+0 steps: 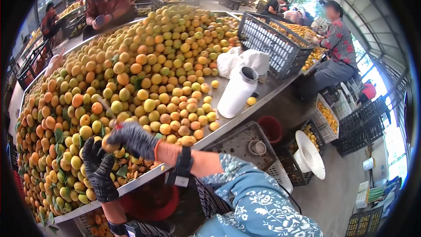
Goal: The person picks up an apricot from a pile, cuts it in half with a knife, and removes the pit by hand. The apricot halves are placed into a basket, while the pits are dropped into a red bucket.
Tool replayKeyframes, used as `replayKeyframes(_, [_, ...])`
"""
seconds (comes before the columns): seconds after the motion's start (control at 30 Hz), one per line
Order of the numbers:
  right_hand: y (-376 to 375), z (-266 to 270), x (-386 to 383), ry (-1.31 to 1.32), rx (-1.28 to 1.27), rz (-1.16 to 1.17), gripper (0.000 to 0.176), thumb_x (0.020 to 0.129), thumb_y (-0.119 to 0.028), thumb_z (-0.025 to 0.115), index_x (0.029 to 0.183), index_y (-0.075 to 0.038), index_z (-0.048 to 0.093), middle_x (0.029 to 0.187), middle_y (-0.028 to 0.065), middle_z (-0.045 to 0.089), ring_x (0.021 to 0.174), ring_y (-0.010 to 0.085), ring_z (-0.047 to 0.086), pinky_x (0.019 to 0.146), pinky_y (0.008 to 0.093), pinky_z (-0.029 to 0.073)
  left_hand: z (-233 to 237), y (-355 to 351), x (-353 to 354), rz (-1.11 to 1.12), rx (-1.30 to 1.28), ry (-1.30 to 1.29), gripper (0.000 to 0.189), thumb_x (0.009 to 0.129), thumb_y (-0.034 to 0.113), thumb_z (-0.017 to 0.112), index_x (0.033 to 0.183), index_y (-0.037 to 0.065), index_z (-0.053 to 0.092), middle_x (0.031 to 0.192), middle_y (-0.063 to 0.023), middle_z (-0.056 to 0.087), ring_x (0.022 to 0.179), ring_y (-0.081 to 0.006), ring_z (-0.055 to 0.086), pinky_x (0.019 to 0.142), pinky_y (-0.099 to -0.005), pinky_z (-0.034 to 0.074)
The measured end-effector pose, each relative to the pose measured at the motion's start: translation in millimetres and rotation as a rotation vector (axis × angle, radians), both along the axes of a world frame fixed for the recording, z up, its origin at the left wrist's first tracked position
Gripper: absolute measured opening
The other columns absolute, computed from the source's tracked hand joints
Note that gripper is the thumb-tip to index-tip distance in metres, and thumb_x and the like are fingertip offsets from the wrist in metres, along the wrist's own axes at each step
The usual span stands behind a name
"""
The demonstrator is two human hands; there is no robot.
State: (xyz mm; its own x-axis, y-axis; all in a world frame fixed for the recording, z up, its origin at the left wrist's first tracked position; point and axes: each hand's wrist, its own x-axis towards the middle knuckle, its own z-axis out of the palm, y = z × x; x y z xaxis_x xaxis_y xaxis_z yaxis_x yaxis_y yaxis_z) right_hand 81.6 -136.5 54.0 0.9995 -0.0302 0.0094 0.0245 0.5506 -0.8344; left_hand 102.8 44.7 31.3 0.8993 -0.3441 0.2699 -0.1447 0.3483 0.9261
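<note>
Heaps of yellow, green and orange fruit point(149, 105) cover a metal-edged table point(232, 127). My right hand point(136, 139), in a dark grey glove, is closed with its fingertips on one yellow-orange fruit point(110, 144). Beside its fingers are a small red spot and a thin, pale, blurred strip that I cannot make out. My left hand point(100, 171), in a black glove, is just left of and below that fruit, palm up over the pile near the table edge. Its fingers and thumb are apart, and nothing is clearly gripped in them.
A white bottle point(239, 92), a white cloth bag point(256, 61) and a grey crate point(274, 44) stand at the table's right end. Below are a black tray point(245, 145), red buckets and a white stool-like object point(309, 154). Other people work at tables farther off.
</note>
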Motion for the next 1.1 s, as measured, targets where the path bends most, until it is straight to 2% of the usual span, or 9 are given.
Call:
replayKeyframes(0.03, [6,7,-7,-0.098,-0.299,0.038,0.018,0.075,-0.021,0.071,0.083,-0.005,0.07,0.068,0.0003,0.062,0.063,0.0096,0.058,0.059,0.0242,0.045,13,-14,-17,0.088,0.013,0.007,0.072,0.069,0.004,0.075,0.134,0.001,0.043,0.125,-0.0076,0.051,0.111,-0.0205,0.052,0.097,-0.0323,0.043])
replayKeyframes(0.1, [10,31,-40,0.24,-0.026,0.111,0.024,0.075,-0.027,0.071,0.086,-0.006,0.07,0.069,-0.0004,0.063,0.06,0.0096,0.057,0.055,0.0235,0.043,16,-11,-19,0.019,0.062,0.055,0.067,0.071,0.005,0.075,0.131,-0.001,0.046,0.122,-0.0072,0.053,0.113,-0.0211,0.052,0.102,-0.0339,0.038])
replayKeyframes(0.3, [32,-35,-29,0.233,0.117,-0.043,0.021,0.08,-0.026,0.07,0.088,-0.007,0.066,0.073,-0.0014,0.062,0.064,0.0091,0.056,0.056,0.022,0.043,-20,-12,-23,-0.051,0.106,-0.016,0.058,0.078,0.015,0.074,0.129,0.001,0.049,0.118,-0.0078,0.057,0.107,-0.0197,0.056,0.093,-0.0314,0.047])
replayKeyframes(0.43, [28,-42,-31,-0.025,-0.479,-0.082,0.027,0.081,-0.028,0.072,0.092,-0.004,0.065,0.079,-0.0008,0.063,0.065,0.0078,0.054,0.059,0.0245,0.044,-33,-5,-19,0.009,0.026,0.243,0.048,0.082,0.007,0.07,0.126,0.001,0.051,0.115,-0.0072,0.056,0.101,-0.0172,0.057,0.085,-0.0304,0.053])
replayKeyframes(0.63, [13,-9,-54,0.24,-0.61,-0.174,0.035,0.086,-0.033,0.066,0.1,-0.002,0.058,0.075,0.0088,0.062,0.07,0.0157,0.057,0.062,0.0315,0.047,-35,20,-10,0.15,-0.041,0.151,0.05,0.09,0.035,0.062,0.126,0.004,0.049,0.115,-0.0059,0.054,0.101,-0.0186,0.056,0.077,-0.0305,0.053])
replayKeyframes(0.9, [19,-26,-66,-0.088,-0.688,-0.269,0.021,0.091,-0.019,0.056,0.101,-0.001,0.058,0.089,0.0193,0.062,0.083,0.0343,0.061,0.073,0.0402,0.048,-4,5,-29,-0.077,-0.177,0.205,0.069,0.076,0.033,0.075,0.133,0.008,0.044,0.118,-0.006,0.053,0.105,-0.021,0.055,0.083,-0.0328,0.053])
replayKeyframes(0.97, [23,-57,-56,-0.124,-0.838,-0.252,0.021,0.091,-0.018,0.059,0.098,0.002,0.061,0.09,0.0134,0.063,0.084,0.0218,0.06,0.076,0.0351,0.049,-15,13,-23,-0.143,-0.205,0.2,0.062,0.08,0.033,0.071,0.13,0.005,0.047,0.114,-0.0065,0.055,0.1,-0.0186,0.056,0.085,-0.0297,0.049])
replayKeyframes(1.07, [18,-93,-62,-0.829,-1.536,-0.653,0.012,0.074,-0.001,0.055,0.084,0.001,0.06,0.084,0.0162,0.058,0.083,0.0334,0.057,0.073,0.0442,0.047,-6,22,-30,-0.077,-0.145,0.287,0.067,0.069,0.028,0.078,0.127,0.006,0.052,0.11,-0.0068,0.059,0.098,-0.0196,0.06,0.081,-0.0323,0.053])
replayKeyframes(1.1, [15,-83,-71,-0.631,-1.357,-0.331,0.016,0.074,0.0,0.055,0.089,0.001,0.061,0.086,0.0161,0.058,0.084,0.0333,0.057,0.074,0.0441,0.046,0,22,-33,-0.065,-0.163,0.291,0.068,0.066,0.027,0.079,0.126,0.006,0.054,0.11,-0.0069,0.061,0.099,-0.0202,0.06,0.081,-0.033,0.054])
